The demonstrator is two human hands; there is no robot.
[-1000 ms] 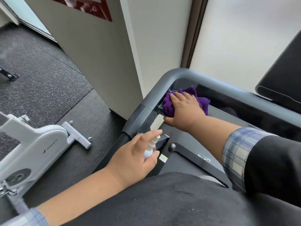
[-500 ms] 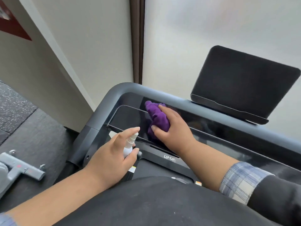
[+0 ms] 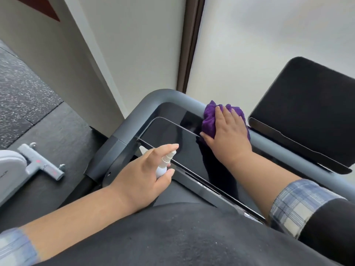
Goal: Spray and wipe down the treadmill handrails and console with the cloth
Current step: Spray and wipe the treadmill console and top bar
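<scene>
A bunched, fuzzy purple cloth [image 3: 210, 122] lies under the right hand [image 3: 227, 134], whose fingers lie flat on it, pressing it to the smooth grey tubular handrail [image 3: 134, 116]. Below the fingertips lies the glossy black console [image 3: 169, 131]. The left hand [image 3: 142, 175] grips a small white spray bottle [image 3: 165, 164], nozzle pointing up-right.

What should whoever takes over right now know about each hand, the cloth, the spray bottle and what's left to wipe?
Left hand: grips the small white spray bottle, forefinger on top, over the console panel.
Right hand: fingers flat, pressing the purple cloth on the front handrail, by the dark screen.
Done: cannot tell what is already clean.
Left: finish the rail, then the rest.
</scene>
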